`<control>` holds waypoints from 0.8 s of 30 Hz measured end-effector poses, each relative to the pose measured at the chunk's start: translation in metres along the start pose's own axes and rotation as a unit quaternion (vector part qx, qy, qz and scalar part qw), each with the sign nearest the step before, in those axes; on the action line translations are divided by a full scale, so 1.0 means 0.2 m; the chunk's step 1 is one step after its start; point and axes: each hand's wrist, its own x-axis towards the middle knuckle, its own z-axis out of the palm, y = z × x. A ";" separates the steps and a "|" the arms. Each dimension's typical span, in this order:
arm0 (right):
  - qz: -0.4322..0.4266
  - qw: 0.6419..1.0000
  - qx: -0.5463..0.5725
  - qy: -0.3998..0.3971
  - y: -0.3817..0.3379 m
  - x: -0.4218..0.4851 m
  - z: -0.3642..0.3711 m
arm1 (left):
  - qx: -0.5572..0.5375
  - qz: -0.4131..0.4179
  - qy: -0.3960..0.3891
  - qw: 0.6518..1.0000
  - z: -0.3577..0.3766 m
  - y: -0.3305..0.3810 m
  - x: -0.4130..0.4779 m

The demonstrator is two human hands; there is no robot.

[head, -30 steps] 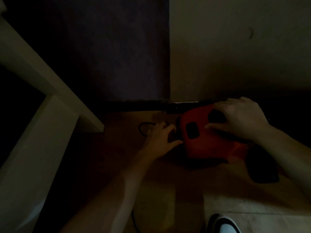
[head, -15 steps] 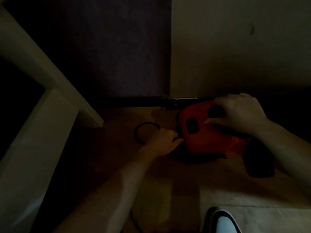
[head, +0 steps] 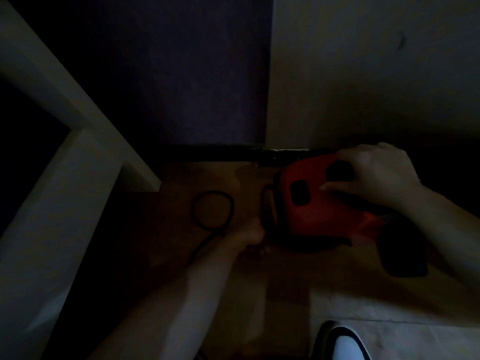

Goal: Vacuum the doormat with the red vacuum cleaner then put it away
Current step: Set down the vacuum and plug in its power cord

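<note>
The scene is very dark. The red vacuum cleaner (head: 319, 203) lies on the brown floor by the base of the wall, its black nozzle end (head: 405, 253) pointing lower right. My right hand (head: 374, 175) rests on top of its body, fingers curled over the black handle opening. My left hand (head: 250, 233) is low at the vacuum's left rear end, fingers closed where the black cord (head: 211, 211) leads; I cannot make out if it pinches the cord. The cord forms a loop on the floor left of the vacuum. No doormat is recognisable.
A pale furniture frame (head: 78, 162) slants across the left side. A dark panel (head: 181, 74) and a light wall (head: 363, 74) meet behind the vacuum above a black skirting strip (head: 220, 152). A white shoe toe (head: 342, 344) shows at the bottom edge.
My left hand has pulled back toward me and lower along the vacuum's rear. More of the cord loop lies uncovered on the floor. My right hand stays on the vacuum.
</note>
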 end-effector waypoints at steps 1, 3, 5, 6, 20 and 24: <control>0.002 1.000 0.001 0.001 0.00 -0.01 0.00 | -0.035 0.029 0.067 0.997 -0.02 -0.01 0.03; 0.000 1.000 0.003 0.002 0.00 -0.01 0.00 | -0.153 0.113 0.161 0.968 -0.08 0.01 0.05; -0.004 1.000 0.001 -0.003 0.00 -0.01 0.00 | -0.190 0.221 0.148 0.945 -0.15 0.11 -0.06; -0.006 1.000 0.002 -0.005 0.00 0.00 -0.01 | -0.170 0.270 0.121 0.940 -0.18 0.13 -0.10; -0.006 1.000 -0.001 0.006 0.00 -0.02 0.00 | 0.158 0.237 0.070 0.956 -0.12 0.20 -0.24; -0.008 1.000 -0.002 0.001 -0.01 -0.02 -0.01 | 0.006 0.171 0.024 0.985 -0.09 0.19 -0.23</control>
